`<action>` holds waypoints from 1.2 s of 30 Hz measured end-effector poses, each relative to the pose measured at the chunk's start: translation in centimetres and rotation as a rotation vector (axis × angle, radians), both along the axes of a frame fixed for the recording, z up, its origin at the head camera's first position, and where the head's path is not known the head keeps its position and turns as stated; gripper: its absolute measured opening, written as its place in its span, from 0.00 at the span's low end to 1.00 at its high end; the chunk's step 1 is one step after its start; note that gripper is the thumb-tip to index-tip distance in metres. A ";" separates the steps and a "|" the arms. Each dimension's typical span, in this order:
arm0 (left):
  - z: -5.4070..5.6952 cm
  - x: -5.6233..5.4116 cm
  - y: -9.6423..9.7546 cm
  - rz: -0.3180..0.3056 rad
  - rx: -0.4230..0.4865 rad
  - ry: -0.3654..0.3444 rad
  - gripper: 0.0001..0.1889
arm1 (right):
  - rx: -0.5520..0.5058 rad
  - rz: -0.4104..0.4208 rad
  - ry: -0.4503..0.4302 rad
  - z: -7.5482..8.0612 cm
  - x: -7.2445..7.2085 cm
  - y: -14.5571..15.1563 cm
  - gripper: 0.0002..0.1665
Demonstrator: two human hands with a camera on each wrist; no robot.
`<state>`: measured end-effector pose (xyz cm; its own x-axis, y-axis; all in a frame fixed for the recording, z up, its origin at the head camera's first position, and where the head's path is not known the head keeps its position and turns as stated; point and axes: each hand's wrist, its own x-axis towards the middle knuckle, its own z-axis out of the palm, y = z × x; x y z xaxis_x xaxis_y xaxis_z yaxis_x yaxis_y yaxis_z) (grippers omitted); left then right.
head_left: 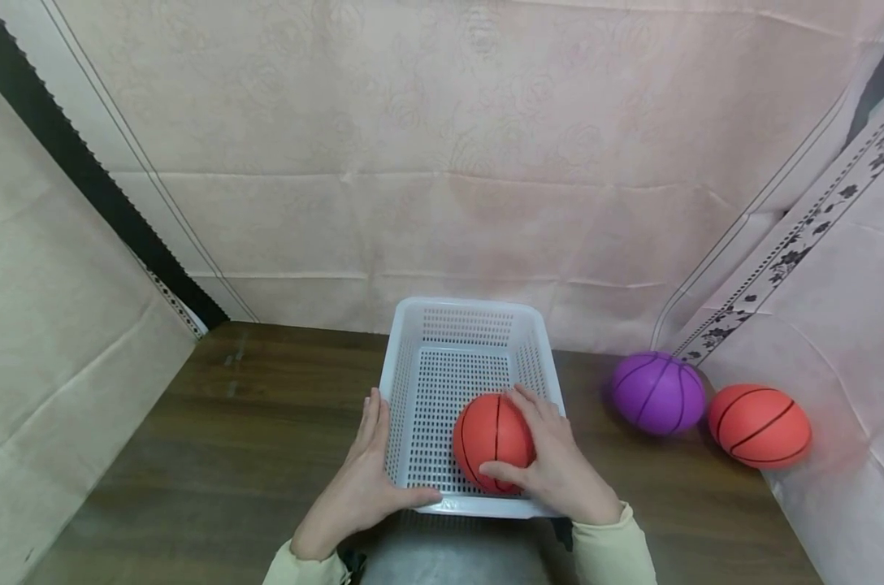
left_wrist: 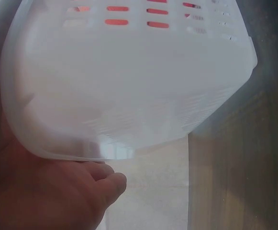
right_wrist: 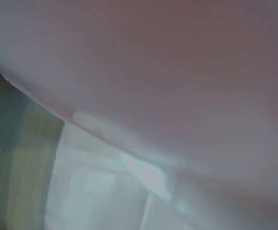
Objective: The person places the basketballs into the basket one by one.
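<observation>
A white perforated plastic basket point(head_left: 457, 382) stands on the table. Inside it, near the front right corner, is an orange-red toy basketball point(head_left: 493, 443) with black lines. My right hand point(head_left: 559, 467) grips this ball from the right, its thumb across the near side and its fingers over the top. Along the basket's outer left side lie the fairly straight fingers of my left hand point(head_left: 361, 479), with the thumb on the front rim. In the left wrist view, that hand point(left_wrist: 72, 191) touches the basket's rim, and red shows through the slots. A blurred pale surface fills most of the right wrist view.
To the right of the basket, a purple toy basketball point(head_left: 658, 393) and a second orange-red toy basketball point(head_left: 760, 426) sit side by side on the brown wooden table point(head_left: 266, 439). Pale patterned cloth point(head_left: 457, 146) hangs at the back and along both sides.
</observation>
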<state>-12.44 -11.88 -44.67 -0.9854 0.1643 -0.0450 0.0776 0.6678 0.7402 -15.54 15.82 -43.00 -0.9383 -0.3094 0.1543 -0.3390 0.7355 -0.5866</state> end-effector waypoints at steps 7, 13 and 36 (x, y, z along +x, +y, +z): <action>0.0 0.0 0.0 -0.003 -0.006 0.012 0.76 | -0.166 -0.080 0.198 1.5 -0.3 3.0 0.50; 0.0 0.0 0.0 0.001 -0.009 0.012 0.76 | -0.230 -0.231 0.363 2.1 -0.4 5.9 0.45; -0.2 0.0 0.0 -0.005 -0.008 0.023 0.76 | -0.191 -0.605 0.219 0.0 -1.3 12.0 0.50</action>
